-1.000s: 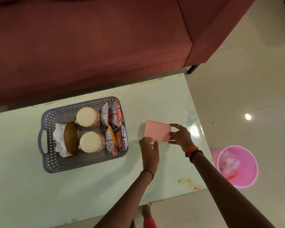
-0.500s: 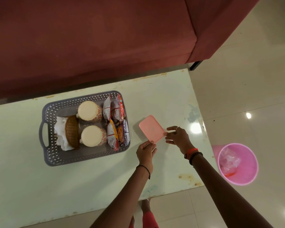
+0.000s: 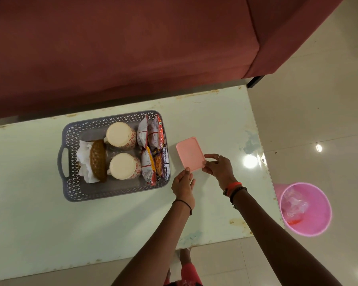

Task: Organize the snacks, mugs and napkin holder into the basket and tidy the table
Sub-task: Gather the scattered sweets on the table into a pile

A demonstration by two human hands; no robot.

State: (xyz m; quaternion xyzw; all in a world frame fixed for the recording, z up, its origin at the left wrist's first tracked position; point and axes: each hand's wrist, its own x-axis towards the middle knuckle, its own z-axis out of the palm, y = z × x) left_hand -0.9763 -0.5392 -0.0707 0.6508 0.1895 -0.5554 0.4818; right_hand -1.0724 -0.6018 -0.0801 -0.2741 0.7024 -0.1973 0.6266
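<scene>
A grey perforated basket (image 3: 70, 162) stands on the pale table (image 3: 39, 213). Inside it are two upturned cream mugs (image 3: 120, 134) (image 3: 122, 166), a wicker napkin holder (image 3: 97, 159) with white napkins, and several snack packets (image 3: 153, 149) along its right wall. Just right of the basket is a flat pink container (image 3: 189, 152). My right hand (image 3: 218, 169) pinches its right near corner. My left hand (image 3: 183, 185) touches its near edge with thumb and fingers.
A dark red sofa (image 3: 122, 48) runs along the far side of the table. A pink waste bin (image 3: 306, 209) with a plastic liner stands on the tiled floor right of the table. The table's right edge is close to my right wrist.
The pink container has turned from lying crosswise to a diagonal and shifted left toward the basket. Both hands followed it, staying on its near side.
</scene>
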